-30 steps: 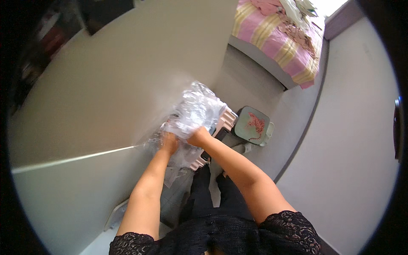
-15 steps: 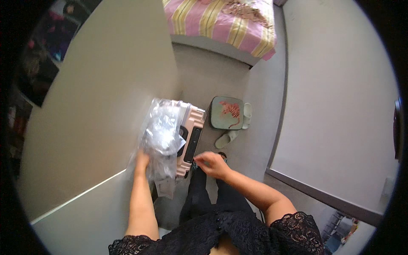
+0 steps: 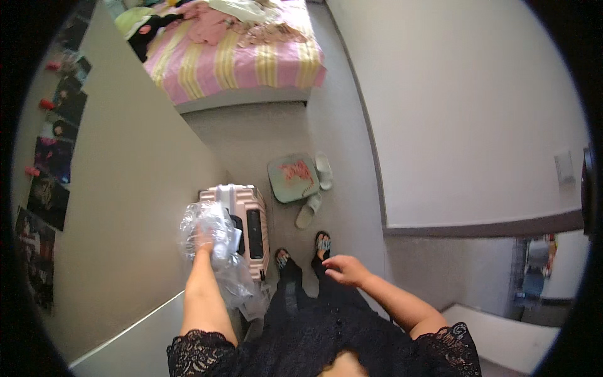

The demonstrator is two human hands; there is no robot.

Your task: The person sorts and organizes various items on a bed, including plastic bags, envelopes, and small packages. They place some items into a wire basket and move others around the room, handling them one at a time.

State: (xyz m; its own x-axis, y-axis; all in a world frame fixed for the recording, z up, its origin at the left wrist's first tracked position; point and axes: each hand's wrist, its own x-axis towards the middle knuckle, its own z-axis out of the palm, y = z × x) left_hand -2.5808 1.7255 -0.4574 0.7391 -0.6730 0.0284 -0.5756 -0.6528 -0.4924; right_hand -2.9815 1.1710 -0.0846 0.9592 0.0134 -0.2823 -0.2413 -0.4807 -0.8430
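A pale pink hard-shell suitcase [image 3: 254, 217] with a black handle stands on the floor against the wall at my left. Clear crumpled plastic [image 3: 217, 220], like a bag or cover, is bunched over its left side and trails down toward me. My left hand [image 3: 204, 239] is closed on this plastic, its fingers partly hidden by the shiny folds. A small white tag or card [image 3: 236, 239] shows by the suitcase handle. My right hand [image 3: 348, 270] hangs in front of my legs, apart from the suitcase, with fingers loosely bent, thumb apart and nothing in it.
A grey-green square stool [image 3: 282, 182] with a reddish animal picture sits beyond the suitcase, with pale slippers [image 3: 309, 210] beside it. Farther off is a bed [image 3: 239, 69] with a striped cover and clothes. Walls [image 3: 125, 188] flank the passage; a white ledge [image 3: 496, 330] is at the lower right.
The plastic has been gathered toward the left, baring more of the suitcase top. My right hand has drawn away from the suitcase. The whole view has shifted, showing more of the bed.
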